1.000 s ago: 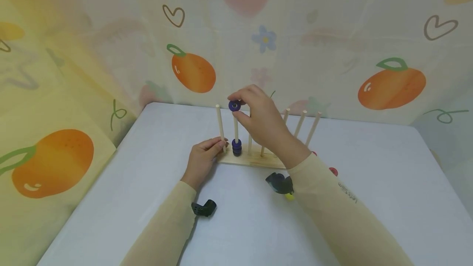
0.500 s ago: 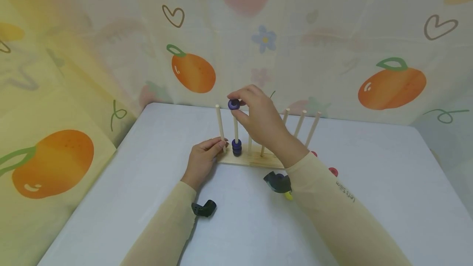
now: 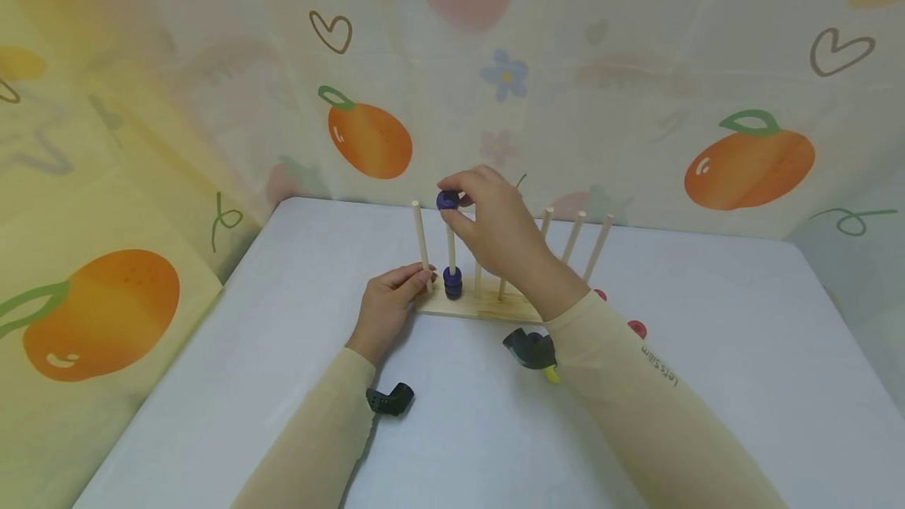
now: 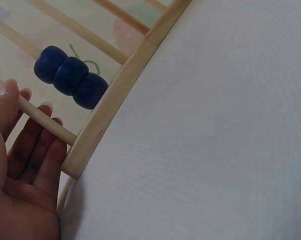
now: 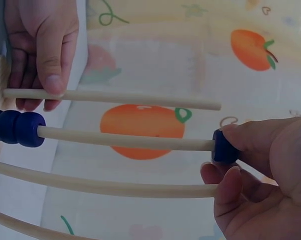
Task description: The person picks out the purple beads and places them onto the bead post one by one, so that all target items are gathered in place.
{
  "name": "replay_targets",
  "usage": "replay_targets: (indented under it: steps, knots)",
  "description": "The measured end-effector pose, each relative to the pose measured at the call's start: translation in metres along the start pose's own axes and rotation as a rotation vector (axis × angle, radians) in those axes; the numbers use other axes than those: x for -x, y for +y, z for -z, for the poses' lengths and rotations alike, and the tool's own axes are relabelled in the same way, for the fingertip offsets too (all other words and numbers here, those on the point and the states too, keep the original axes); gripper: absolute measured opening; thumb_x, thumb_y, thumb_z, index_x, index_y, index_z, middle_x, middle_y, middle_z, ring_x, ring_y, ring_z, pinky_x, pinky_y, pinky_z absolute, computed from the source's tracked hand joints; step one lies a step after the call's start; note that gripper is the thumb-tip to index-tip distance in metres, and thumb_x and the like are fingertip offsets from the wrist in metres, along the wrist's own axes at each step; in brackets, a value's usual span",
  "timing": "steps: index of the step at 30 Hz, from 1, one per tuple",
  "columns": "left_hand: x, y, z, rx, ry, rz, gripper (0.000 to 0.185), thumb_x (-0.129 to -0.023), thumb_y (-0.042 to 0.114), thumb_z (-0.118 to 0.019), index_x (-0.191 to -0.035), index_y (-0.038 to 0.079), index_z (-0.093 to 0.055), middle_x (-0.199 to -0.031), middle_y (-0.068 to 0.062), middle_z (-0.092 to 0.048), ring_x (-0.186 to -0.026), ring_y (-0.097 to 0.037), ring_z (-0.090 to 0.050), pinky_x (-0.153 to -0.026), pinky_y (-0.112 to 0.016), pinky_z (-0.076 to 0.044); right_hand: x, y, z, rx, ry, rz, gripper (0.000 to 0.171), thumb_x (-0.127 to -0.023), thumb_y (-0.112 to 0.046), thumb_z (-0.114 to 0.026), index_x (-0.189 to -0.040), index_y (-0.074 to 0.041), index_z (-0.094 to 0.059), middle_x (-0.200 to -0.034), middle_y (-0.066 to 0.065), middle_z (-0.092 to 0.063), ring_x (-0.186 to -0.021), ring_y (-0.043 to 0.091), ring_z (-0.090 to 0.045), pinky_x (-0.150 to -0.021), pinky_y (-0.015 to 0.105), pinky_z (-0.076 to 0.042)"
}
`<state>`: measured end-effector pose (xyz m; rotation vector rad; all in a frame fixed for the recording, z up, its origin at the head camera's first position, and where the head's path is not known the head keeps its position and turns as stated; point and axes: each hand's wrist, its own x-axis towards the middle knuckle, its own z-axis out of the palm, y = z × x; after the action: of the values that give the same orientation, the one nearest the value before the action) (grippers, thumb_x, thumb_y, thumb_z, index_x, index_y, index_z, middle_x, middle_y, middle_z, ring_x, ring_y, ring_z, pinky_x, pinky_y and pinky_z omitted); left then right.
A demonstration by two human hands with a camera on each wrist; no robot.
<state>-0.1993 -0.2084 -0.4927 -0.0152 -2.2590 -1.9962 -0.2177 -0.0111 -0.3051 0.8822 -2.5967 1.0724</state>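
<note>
Bearing 3 blue beads [image 3: 452,283] on the 2nd peg [image 3: 451,250] from its 9 o'clock end, 1 pale wooden peg rack [image 3: 488,309] is set on the white table [image 3: 452,438]; clock positions are given by the head view.

Stack: the 3 beads are threaded in a column at the foot of the peg, touching, the lowest seated at the base. Smooth, dark blue, barrel-shaped; rounded sides are shown by the left wrist view.

Held bead [image 3: 448,200], 1 item: the same dark blue, short, rounded at the rim. Placed at the tip of the 2nd peg, at 12 o'clock from the stack and well apart from it. Whether the tip has entered the bead cannot be told.

Right hand [image 3: 503,226]: fingers narrow, the held bead pinched between thumb and fingertips.

Left hand [image 3: 385,301]: at 9 o'clock from the stack; the end peg [image 3: 420,230] is held low down, thumb on 1 side, fingers on the other.

Loose pieces: 2 red pieces [image 3: 637,329] are laid toward 3 and 4 o'clock from the rack, the nearer partly covered by the right sleeve [image 3: 636,391]. 1 yellow piece [image 3: 551,374], partly hidden, is seen at 5 o'clock.

Backdrop: 1 cloth [image 3: 587,30], orange-printed.
</note>
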Motion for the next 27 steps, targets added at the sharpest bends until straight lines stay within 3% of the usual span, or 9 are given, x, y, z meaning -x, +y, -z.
replay_targets:
  steps: [10,18,27]
  knots:
    - [0.000,0.000,-0.002,-0.003,-0.003,0.004,0.032,-0.088,0.042,-0.067,-0.109,0.018,-0.073,-0.104,0.001,-0.070,-0.104,-0.015,-0.062,-0.086,-0.029,-0.051,0.003,0.002,0.000,-0.011,-0.036,-0.037,0.035,-0.093,-0.020,-0.065,-0.126,-0.011,-0.059,-0.121,0.000,-0.055,-0.104,0.017,-0.056,-0.087,0.028,-0.046]
    - [-0.001,-0.001,-0.001,-0.005,0.002,0.008,0.034,-0.087,0.042,-0.067,-0.109,0.017,-0.073,-0.104,0.002,-0.070,-0.103,-0.015,-0.062,-0.086,-0.029,-0.051,0.007,0.005,0.002,-0.053,-0.030,-0.017,0.035,-0.092,-0.023,-0.066,-0.126,-0.013,-0.059,-0.120,-0.004,-0.055,-0.106,0.014,-0.055,-0.086,0.027,-0.046]
    - [0.000,-0.003,-0.001,0.006,0.008,0.001,0.029,-0.087,0.041,-0.068,-0.106,0.020,-0.074,-0.103,0.001,-0.071,-0.102,-0.015,-0.062,-0.086,-0.028,-0.051,0.017,0.007,0.008,-0.137,0.011,0.050,0.035,-0.091,-0.026,-0.068,-0.123,-0.015,-0.061,-0.117,-0.008,-0.055,-0.103,0.008,-0.052,-0.076,0.025,-0.050]
